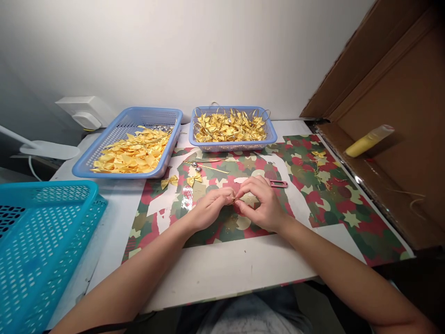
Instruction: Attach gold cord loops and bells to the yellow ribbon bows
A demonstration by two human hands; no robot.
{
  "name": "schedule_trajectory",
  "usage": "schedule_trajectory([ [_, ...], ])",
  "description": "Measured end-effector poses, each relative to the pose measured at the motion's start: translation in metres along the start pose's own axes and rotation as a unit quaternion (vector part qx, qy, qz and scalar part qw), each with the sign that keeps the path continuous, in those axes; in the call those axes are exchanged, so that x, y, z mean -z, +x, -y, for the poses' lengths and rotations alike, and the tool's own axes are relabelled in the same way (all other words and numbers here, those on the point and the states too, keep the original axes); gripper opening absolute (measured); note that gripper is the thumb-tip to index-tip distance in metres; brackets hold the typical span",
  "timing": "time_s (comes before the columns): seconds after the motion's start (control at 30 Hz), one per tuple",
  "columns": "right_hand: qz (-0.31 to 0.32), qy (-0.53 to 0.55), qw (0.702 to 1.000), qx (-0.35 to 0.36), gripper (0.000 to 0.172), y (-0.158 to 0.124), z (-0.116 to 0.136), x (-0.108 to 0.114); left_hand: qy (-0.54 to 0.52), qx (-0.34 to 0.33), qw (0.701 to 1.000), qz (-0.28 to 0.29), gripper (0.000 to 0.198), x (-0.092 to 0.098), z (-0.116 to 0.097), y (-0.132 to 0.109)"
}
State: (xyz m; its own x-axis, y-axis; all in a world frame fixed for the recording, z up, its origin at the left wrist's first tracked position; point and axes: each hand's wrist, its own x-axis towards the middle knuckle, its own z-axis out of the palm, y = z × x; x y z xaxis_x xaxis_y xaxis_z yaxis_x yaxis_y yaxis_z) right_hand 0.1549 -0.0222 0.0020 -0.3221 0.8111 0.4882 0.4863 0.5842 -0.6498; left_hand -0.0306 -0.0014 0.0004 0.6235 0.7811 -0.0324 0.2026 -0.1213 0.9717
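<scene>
My left hand (212, 206) and my right hand (261, 204) meet over the patterned mat (225, 234), fingertips almost touching. Both are closed in a pinch on a thin gold cord (234, 198), of which only a little shows between the fingers. Just beyond my left hand lie two yellow ribbon bows (193, 179). Small silver bells (197, 169) rest behind them, beside loose gold cords (217, 169). A pink-handled tool (278, 184), partly hidden behind my right hand, lies on the mat.
At the back left, a blue basket (127, 175) holds yellow bows. Another blue basket (232, 147) holds bows with gold loops. A teal basket (86, 190) stands at the left. To the right are a cardboard box (392, 83) and a yellow-filled tube (368, 141).
</scene>
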Motion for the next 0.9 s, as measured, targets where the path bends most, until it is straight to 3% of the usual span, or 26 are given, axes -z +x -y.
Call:
schedule_trajectory([
  [0.4,0.026,-0.038,0.999,-0.005,0.015,-0.0001,-0.0008,-0.0015,0.024,-0.008,1.0,0.001,0.028,-0.0005,0.0013,-0.0004],
  [0.57,0.012,-0.04,0.999,0.015,0.013,-0.0002,-0.0033,0.0018,0.005,0.024,1.0,0.01,0.029,0.0008,0.0002,-0.0034],
  [0.9,0.022,-0.011,1.0,-0.005,0.013,0.0016,-0.0077,0.0078,0.013,0.028,0.998,-0.051,0.015,0.0024,-0.0024,-0.0032],
])
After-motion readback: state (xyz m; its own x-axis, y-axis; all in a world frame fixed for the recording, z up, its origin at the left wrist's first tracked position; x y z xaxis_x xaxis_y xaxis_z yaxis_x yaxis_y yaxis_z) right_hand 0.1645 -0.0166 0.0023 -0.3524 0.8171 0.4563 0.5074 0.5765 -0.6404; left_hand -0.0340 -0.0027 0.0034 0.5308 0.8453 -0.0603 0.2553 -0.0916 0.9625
